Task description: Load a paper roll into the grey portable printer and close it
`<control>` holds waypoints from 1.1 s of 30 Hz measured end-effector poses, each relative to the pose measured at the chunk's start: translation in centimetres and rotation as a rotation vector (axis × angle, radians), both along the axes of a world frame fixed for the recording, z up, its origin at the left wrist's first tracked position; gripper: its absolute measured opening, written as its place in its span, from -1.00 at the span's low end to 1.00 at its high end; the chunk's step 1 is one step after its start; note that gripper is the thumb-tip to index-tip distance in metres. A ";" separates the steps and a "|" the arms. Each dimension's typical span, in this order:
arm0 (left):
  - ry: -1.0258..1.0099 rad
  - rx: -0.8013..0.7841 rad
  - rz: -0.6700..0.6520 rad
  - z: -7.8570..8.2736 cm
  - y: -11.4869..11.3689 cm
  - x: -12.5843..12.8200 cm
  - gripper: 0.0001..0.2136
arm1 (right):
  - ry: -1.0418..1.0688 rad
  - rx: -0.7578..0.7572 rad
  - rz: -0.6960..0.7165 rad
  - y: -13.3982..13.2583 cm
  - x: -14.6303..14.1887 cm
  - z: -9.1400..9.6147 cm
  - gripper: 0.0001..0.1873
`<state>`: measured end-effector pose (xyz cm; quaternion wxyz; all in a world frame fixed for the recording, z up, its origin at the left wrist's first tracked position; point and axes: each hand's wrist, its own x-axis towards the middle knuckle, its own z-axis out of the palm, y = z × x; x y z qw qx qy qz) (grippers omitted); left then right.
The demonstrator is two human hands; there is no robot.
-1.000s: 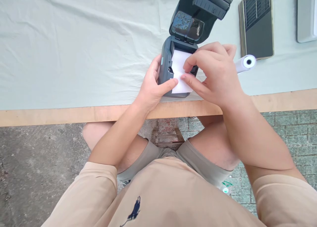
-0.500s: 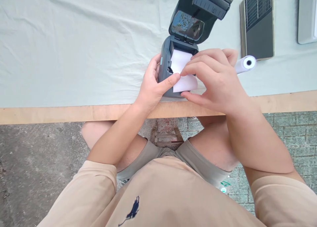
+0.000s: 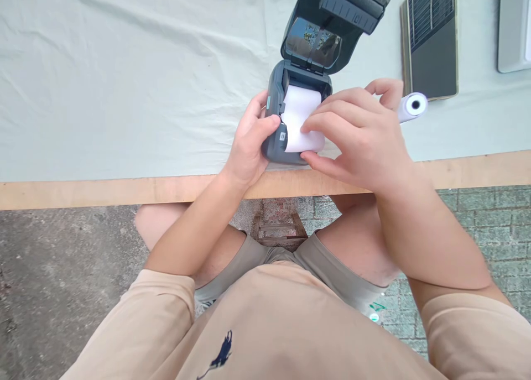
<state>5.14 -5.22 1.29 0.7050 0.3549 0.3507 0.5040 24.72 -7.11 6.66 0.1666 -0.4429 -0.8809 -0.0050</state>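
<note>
A dark grey portable receipt printer (image 3: 274, 147) sits near the table's front edge with its lid (image 3: 313, 42) swung up and back. White roll paper (image 3: 301, 106) lies in its bay, the loose end curving over the front. My left hand (image 3: 249, 142) grips the printer's left side, thumb on the inner rim of the bay. Over the right side, my right hand (image 3: 359, 131) has its fingertips on the paper and its thumb at the front edge, with the loose end between them. Its fingers hide the bay's right side.
Right of my right hand lies a second white paper roll (image 3: 414, 105), partly hidden. A phone-like dark glossy slab (image 3: 433, 59) lies behind it. At the far right is a grey and white object (image 3: 512, 31), cut off. Pale cloth (image 3: 124, 92) covers the wood-edged table (image 3: 103, 191).
My left thumb has drawn back from the paper to the printer's left rim. The paper's loose end has shifted slightly left, and my right fingers still touch it.
</note>
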 end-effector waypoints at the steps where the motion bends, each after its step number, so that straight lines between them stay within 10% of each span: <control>1: 0.005 0.004 -0.002 0.0 0.0 0.0 -0.59 | 0.004 0.008 -0.017 0.0 -0.1 -0.1 -0.91; 11: 0.044 0.100 -0.033 -1.2 0.0 -0.3 -0.41 | 0.133 0.059 0.062 0.2 0.0 -0.5 -0.85; 21: 0.168 0.539 -0.148 -8.7 3.3 -1.2 -0.06 | 0.273 0.244 0.122 0.8 0.0 -0.8 -0.85; 33: 0.145 0.565 -0.080 -8.0 2.9 -1.1 -0.19 | 0.135 0.008 0.050 0.4 -0.3 -0.9 -0.86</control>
